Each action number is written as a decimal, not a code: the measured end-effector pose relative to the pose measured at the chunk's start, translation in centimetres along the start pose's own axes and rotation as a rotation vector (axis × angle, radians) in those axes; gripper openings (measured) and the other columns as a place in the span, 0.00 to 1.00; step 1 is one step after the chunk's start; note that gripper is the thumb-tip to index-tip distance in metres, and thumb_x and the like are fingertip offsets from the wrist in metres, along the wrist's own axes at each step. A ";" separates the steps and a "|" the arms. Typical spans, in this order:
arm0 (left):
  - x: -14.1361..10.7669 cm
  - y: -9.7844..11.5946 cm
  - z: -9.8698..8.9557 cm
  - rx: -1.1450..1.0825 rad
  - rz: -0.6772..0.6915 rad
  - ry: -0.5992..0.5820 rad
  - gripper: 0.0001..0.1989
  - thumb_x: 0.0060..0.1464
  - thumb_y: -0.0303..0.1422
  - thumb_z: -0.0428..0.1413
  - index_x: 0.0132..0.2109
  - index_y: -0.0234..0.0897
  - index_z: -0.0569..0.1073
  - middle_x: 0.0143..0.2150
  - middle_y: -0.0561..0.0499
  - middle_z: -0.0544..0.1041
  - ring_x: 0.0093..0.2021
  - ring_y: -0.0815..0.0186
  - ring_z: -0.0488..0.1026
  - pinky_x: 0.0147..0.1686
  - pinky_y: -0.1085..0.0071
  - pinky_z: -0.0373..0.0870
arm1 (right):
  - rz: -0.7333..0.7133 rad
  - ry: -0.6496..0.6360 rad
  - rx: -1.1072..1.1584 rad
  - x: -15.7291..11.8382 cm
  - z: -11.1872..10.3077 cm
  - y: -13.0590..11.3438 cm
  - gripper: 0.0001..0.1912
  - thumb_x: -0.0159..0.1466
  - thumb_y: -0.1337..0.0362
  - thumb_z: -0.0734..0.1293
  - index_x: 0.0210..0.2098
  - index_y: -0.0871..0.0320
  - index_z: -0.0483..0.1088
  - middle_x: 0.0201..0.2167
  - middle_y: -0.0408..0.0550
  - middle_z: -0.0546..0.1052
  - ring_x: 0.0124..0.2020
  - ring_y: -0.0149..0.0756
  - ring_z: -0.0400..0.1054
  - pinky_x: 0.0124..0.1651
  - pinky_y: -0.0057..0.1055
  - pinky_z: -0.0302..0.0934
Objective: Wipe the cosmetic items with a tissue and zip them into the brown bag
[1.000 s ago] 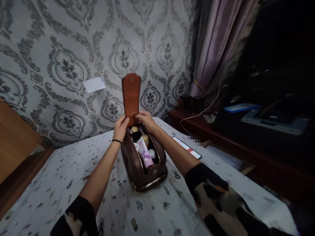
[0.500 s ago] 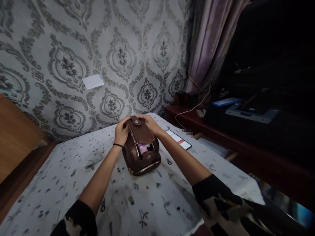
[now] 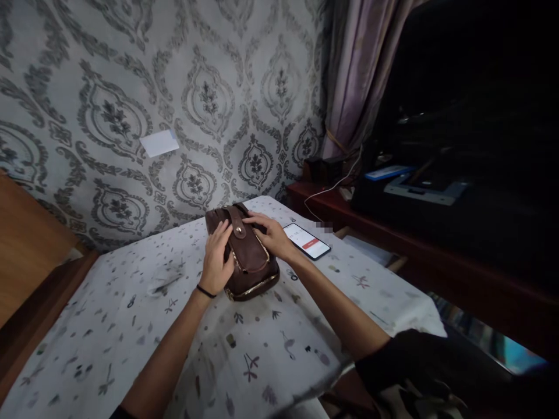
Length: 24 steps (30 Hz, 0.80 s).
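A brown leather bag with gold zippers lies on the patterned white tablecloth. Its front flap is down over the pocket, and a snap strap runs over the top. My left hand, with a dark band at the wrist, rests on the bag's left side, fingers stretched out. On the other side, my right hand touches the flap's edge near the strap with its fingers extended. Whatever the pocket contains is hidden.
Right of the bag lies a phone with a lit screen. A white cable trails over the dark red furniture. The tablecloth reaches to the patterned wall, and a wooden panel stands at left.
The flap has come down over the pocket, hiding the pink item inside. The bag's top has tipped back, and both hands have moved from its far end to its sides.
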<state>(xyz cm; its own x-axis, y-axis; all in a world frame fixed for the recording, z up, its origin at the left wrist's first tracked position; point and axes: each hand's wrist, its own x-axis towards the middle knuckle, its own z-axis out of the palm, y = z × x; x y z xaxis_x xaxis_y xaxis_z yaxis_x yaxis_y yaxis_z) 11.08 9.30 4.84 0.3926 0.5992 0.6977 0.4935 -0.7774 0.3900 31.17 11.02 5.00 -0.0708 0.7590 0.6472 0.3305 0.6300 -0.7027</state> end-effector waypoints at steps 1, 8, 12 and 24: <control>-0.4 0.2 0.0 0.010 0.009 -0.005 0.28 0.60 0.28 0.47 0.67 0.43 0.59 0.70 0.42 0.59 0.71 0.55 0.53 0.67 0.50 0.50 | 0.002 0.009 0.001 -0.3 0.1 0.0 0.17 0.62 0.67 0.64 0.49 0.51 0.77 0.58 0.52 0.73 0.63 0.44 0.63 0.66 0.47 0.53; -1.6 2.0 -0.1 0.082 0.064 -0.052 0.37 0.59 0.37 0.54 0.71 0.42 0.48 0.72 0.39 0.54 0.72 0.50 0.46 0.67 0.48 0.49 | -0.002 0.045 0.057 -1.4 0.3 0.0 0.15 0.65 0.62 0.64 0.49 0.49 0.77 0.60 0.50 0.71 0.64 0.42 0.61 0.67 0.44 0.51; -1.9 2.7 0.1 0.163 0.051 -0.063 0.45 0.54 0.42 0.59 0.71 0.41 0.45 0.71 0.36 0.53 0.72 0.46 0.47 0.66 0.46 0.50 | 0.000 0.043 0.074 -1.8 0.3 -0.2 0.15 0.65 0.59 0.64 0.50 0.49 0.76 0.62 0.50 0.69 0.65 0.42 0.60 0.68 0.44 0.50; -2.1 2.3 0.4 0.174 0.082 -0.097 0.42 0.54 0.24 0.50 0.72 0.42 0.42 0.72 0.39 0.51 0.73 0.49 0.43 0.67 0.46 0.47 | 0.025 0.002 0.123 -2.4 -0.3 -0.3 0.19 0.66 0.50 0.63 0.49 0.51 0.77 0.62 0.50 0.68 0.67 0.43 0.57 0.69 0.44 0.46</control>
<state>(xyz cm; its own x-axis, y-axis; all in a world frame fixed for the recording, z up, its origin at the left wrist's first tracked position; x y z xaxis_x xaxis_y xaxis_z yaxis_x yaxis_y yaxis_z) 11.75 6.33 4.07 0.5055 0.5573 0.6587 0.5801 -0.7846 0.2187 31.52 9.02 3.76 -0.0617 0.7745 0.6295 0.2138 0.6264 -0.7496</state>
